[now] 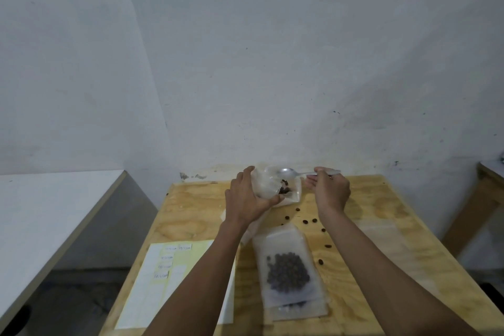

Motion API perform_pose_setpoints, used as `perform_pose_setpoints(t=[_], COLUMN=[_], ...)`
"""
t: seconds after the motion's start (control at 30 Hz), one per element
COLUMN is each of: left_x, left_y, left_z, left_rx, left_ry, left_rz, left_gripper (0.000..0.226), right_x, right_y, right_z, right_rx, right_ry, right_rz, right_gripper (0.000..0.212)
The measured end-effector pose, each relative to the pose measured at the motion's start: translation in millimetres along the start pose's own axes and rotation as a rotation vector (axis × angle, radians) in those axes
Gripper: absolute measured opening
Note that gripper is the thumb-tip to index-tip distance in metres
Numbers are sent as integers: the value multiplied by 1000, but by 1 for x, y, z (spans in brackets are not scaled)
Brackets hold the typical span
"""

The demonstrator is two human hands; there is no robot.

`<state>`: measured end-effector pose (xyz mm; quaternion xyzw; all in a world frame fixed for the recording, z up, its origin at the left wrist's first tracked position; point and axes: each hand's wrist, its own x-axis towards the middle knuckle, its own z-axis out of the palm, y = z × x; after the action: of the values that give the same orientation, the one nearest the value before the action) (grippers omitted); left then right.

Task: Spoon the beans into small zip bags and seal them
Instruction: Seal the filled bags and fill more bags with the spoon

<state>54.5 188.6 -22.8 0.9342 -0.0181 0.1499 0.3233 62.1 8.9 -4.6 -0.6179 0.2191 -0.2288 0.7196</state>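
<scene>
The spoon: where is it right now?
In the head view the spoon is held by the right hand near the table's far edge, with its bowl over the mouth of the bag gripped by the left hand.

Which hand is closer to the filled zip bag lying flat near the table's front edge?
Neither clearly. The left hand and right hand are both beyond the filled zip bag, holding the bean bag and spoon.

A white wall with scuffs and dark specks meets a side wall at a corner on the left. Against it stands a plywood table. A white counter sits to the left, a wooden bench to the right, over a grey floor
</scene>
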Motion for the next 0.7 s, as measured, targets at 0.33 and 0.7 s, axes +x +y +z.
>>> perform_pose_setpoints(t=[0.33, 0.7], left_x=[5, 7], left_y=[-9, -6], left_z=[1, -5], left_rx=[-74, -202], left_ry=[78, 131], left_rz=[10, 35], left_gripper=[118, 112], right_x=[5, -8], right_y=[44, -4], right_z=[13, 12], right_rx=[-258, -339], right_ry=[-77, -248], right_rz=[294, -239], right_gripper=[11, 25])
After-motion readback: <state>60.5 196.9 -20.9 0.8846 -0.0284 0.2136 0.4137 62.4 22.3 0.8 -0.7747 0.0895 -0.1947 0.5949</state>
